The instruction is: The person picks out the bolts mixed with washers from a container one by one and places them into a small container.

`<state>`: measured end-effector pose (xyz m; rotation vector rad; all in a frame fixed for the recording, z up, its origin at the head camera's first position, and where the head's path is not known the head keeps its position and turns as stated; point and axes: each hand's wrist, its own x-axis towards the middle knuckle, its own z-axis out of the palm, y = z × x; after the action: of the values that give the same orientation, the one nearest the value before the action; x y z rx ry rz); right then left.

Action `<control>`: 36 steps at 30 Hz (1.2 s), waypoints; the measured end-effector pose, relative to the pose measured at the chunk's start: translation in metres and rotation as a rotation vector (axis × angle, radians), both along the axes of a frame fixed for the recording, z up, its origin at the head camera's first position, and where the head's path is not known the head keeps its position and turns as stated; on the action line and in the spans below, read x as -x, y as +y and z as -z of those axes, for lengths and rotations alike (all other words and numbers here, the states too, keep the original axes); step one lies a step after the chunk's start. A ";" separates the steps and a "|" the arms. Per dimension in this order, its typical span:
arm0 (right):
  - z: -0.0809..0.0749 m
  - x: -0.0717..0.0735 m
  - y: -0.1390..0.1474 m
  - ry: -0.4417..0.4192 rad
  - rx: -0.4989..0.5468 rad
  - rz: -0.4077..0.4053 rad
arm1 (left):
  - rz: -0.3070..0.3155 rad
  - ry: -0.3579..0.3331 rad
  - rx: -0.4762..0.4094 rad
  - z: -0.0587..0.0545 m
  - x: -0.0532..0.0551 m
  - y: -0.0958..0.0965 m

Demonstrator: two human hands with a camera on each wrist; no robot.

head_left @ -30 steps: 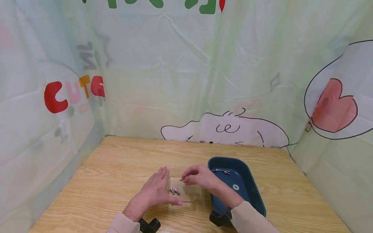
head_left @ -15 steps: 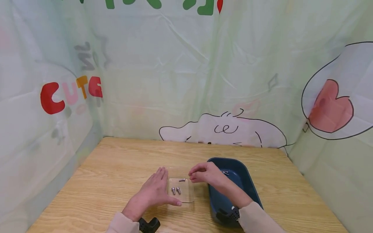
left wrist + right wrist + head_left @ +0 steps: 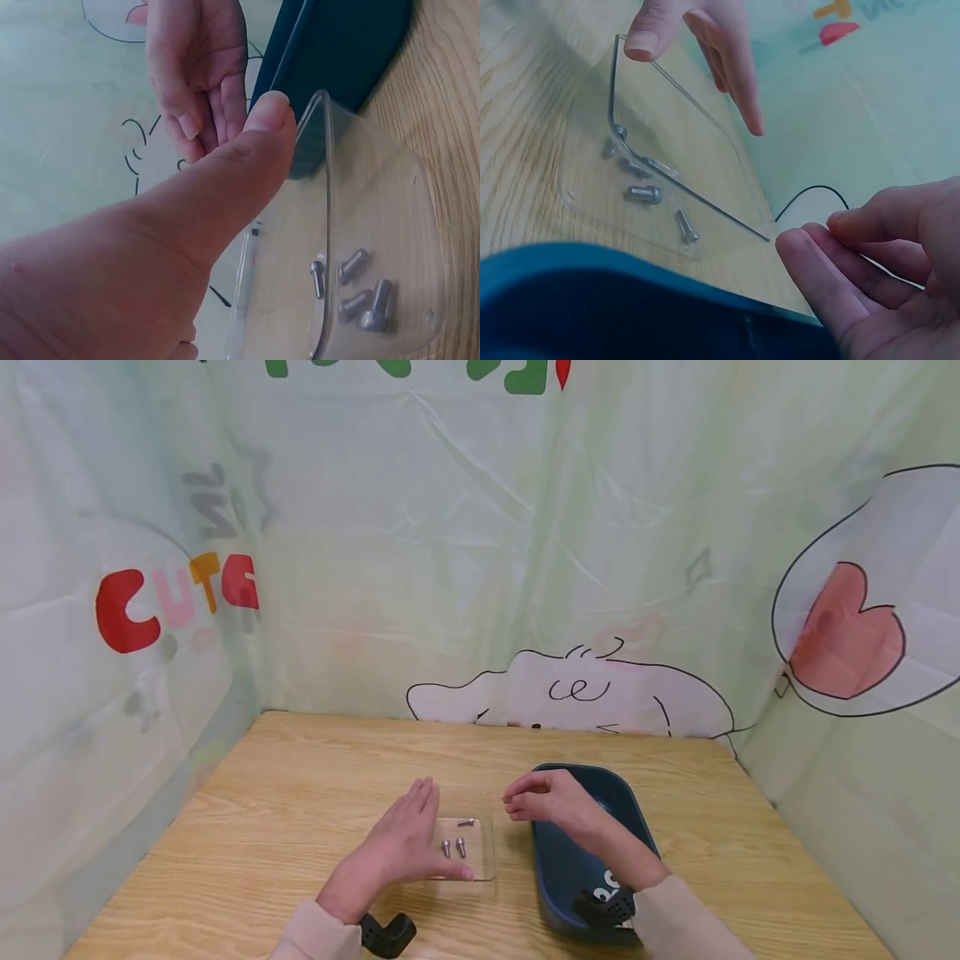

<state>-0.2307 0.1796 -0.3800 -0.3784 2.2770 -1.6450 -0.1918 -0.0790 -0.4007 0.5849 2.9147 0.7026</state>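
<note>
Three silver bolts lie in a clear plastic box point(image 3: 486, 860). Two bolts point(image 3: 461, 847) are side by side near the middle, and a third bolt point(image 3: 467, 822) lies crosswise toward the far side. My left hand point(image 3: 405, 839) spans the box's left side, fingers straight and together, thumb extended at the near rim. In the right wrist view its thumb point(image 3: 643, 41) is right at a rim corner. Beyond the box's right side, my right hand point(image 3: 558, 802) hovers by the blue bin's left edge. Its fingers are loosely bent, with nothing between the fingertips point(image 3: 793, 244).
The dark blue bin point(image 3: 546, 893) stands to the right of the box, partly covered by my right forearm. White round pieces point(image 3: 606, 887) show inside it. Wood tabletop point(image 3: 300, 777) surrounds both containers. A printed curtain point(image 3: 375, 568) hangs behind and at the sides.
My right hand has let go of the third bolt, which now lies in the box. That hand has moved right, toward the bin. My left hand has shifted only slightly.
</note>
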 end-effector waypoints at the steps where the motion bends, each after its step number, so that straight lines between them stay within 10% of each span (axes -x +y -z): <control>1: 0.000 0.000 0.002 0.001 0.003 0.003 | 0.003 0.000 -0.002 -0.001 0.000 0.001; 36: 0.008 0.005 0.048 0.006 -0.059 0.247 | 0.130 0.044 0.091 -0.012 0.006 0.057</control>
<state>-0.2353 0.2276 -0.3877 -0.0900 2.4525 -1.6839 -0.1981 -0.0224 -0.3886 0.7810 2.8973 0.5453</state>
